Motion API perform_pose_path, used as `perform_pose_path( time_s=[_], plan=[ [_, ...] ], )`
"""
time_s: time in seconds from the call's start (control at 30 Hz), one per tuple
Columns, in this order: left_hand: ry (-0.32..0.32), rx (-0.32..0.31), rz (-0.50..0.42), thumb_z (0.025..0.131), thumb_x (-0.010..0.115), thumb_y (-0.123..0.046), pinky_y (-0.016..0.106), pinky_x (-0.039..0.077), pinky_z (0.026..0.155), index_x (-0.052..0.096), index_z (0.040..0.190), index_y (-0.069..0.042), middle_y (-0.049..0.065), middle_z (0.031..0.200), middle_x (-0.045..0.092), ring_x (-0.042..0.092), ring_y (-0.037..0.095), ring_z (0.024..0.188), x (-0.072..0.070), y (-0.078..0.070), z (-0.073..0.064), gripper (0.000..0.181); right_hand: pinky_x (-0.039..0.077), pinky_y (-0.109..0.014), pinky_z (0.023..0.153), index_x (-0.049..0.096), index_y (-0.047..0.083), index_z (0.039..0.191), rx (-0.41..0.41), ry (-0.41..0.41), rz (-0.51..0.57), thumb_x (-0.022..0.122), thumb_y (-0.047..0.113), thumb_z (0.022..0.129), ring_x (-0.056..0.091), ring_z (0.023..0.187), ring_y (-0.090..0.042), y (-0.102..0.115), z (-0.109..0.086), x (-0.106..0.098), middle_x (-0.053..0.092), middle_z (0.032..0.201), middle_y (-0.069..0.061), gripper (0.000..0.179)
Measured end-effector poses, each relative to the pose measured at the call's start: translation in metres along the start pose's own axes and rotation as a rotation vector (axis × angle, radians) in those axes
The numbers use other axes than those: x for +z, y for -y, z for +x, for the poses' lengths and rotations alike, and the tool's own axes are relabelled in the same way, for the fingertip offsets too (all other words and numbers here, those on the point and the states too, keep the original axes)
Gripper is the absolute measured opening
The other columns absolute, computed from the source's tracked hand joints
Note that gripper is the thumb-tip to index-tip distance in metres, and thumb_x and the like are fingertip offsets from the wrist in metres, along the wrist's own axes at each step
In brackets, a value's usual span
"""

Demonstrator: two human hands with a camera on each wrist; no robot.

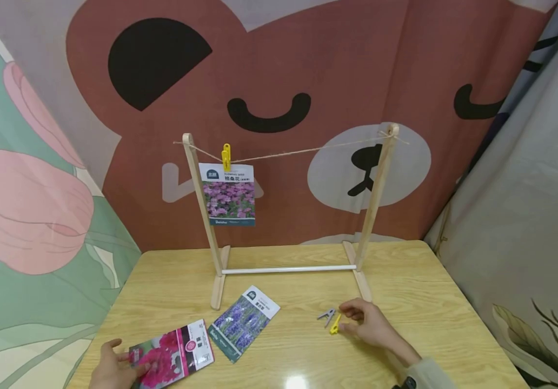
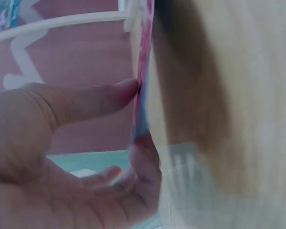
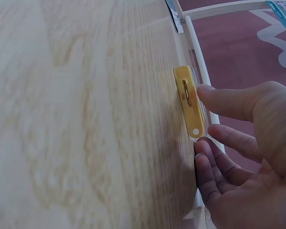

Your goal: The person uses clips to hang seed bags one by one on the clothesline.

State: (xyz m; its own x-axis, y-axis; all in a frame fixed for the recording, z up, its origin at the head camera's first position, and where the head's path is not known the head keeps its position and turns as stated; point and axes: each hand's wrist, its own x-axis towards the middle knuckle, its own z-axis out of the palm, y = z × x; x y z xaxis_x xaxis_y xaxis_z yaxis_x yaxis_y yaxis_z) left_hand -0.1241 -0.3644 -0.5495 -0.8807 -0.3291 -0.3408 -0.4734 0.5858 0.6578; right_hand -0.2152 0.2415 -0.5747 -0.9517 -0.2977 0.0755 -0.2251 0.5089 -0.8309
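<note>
My left hand (image 1: 112,368) pinches a seed packet with pink flowers (image 1: 172,351) at its left end; in the left wrist view the thumb (image 2: 105,98) presses one face and bent fingers lie behind it. A second seed packet with purple flowers (image 1: 245,323) lies flat on the table beside it. My right hand (image 1: 369,324) is at a yellow clothespin (image 1: 336,324) lying on the table. In the right wrist view its thumb tip (image 3: 206,90) is right at the clothespin's side, with the other fingers loosely bent near its end. A grey clothespin (image 1: 327,314) lies next to the yellow one.
Behind the packets stands a wooden frame (image 1: 375,200) with a white crossbar (image 1: 289,269) and a string (image 1: 289,154) across its top. Another yellow clothespin (image 1: 226,158) holds a seed packet with pink-purple blossoms (image 1: 230,200) on the string. A printed curtain (image 1: 269,65) hangs behind the table (image 1: 298,351).
</note>
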Motion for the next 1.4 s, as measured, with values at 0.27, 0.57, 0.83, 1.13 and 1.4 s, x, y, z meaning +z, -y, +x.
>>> perform_pose_path(
  time_s=[0.27, 0.57, 0.83, 1.13, 1.4],
  plan=[
    [0.096, 0.118, -0.243, 0.092, 0.074, 0.010, 0.031, 0.062, 0.081, 0.009, 0.158, 0.015, 0.049, 0.147, 0.041, 0.070, 0.040, 0.115, -0.014, -0.026, -0.002, 0.093, 0.058, -0.026, 0.083, 0.073, 0.001, 0.119, -0.058, 0.029, -0.056, 0.092, 0.014, 0.084, 0.065, 0.097, -0.017, 0.000, 0.005, -0.005, 0.071, 0.112, -0.008, 0.042],
    [0.072, 0.087, -0.250, 0.100, 0.071, -0.006, 0.031, 0.061, 0.077, 0.031, 0.154, 0.012, 0.037, 0.134, 0.065, 0.076, 0.029, 0.104, -0.015, -0.030, -0.006, 0.070, 0.055, -0.024, 0.082, 0.074, 0.003, 0.115, -0.054, 0.046, -0.088, 0.090, 0.005, 0.082, 0.061, 0.095, -0.015, 0.002, 0.003, 0.001, 0.067, 0.108, -0.005, 0.037],
    [0.070, 0.091, -0.094, 0.093, 0.085, -0.033, 0.060, 0.055, 0.099, 0.036, 0.153, 0.010, 0.039, 0.146, 0.054, 0.061, 0.053, 0.125, -0.006, -0.028, -0.005, 0.088, 0.056, -0.026, 0.084, 0.074, 0.004, 0.117, -0.078, 0.059, -0.096, 0.089, 0.003, 0.082, 0.062, 0.096, -0.018, 0.002, -0.003, 0.002, 0.067, 0.109, -0.004, 0.038],
    [0.154, 0.072, -0.241, 0.089, 0.081, 0.001, 0.044, 0.063, 0.086, 0.010, 0.158, 0.017, 0.048, 0.153, 0.033, 0.065, 0.052, 0.117, -0.002, -0.019, -0.002, 0.100, 0.056, -0.027, 0.084, 0.073, 0.001, 0.121, -0.105, 0.107, -0.077, 0.086, 0.001, 0.086, 0.062, 0.097, -0.019, 0.003, -0.002, -0.002, 0.067, 0.112, -0.007, 0.037],
    [0.148, 0.025, -0.268, 0.096, 0.078, -0.008, 0.047, 0.062, 0.088, 0.007, 0.153, 0.021, 0.050, 0.148, 0.041, 0.065, 0.054, 0.121, -0.003, -0.015, 0.001, 0.096, 0.055, -0.024, 0.083, 0.074, 0.002, 0.120, -0.105, 0.116, -0.095, 0.085, 0.002, 0.087, 0.062, 0.096, -0.016, 0.001, -0.001, -0.005, 0.067, 0.112, -0.006, 0.035]
  ],
)
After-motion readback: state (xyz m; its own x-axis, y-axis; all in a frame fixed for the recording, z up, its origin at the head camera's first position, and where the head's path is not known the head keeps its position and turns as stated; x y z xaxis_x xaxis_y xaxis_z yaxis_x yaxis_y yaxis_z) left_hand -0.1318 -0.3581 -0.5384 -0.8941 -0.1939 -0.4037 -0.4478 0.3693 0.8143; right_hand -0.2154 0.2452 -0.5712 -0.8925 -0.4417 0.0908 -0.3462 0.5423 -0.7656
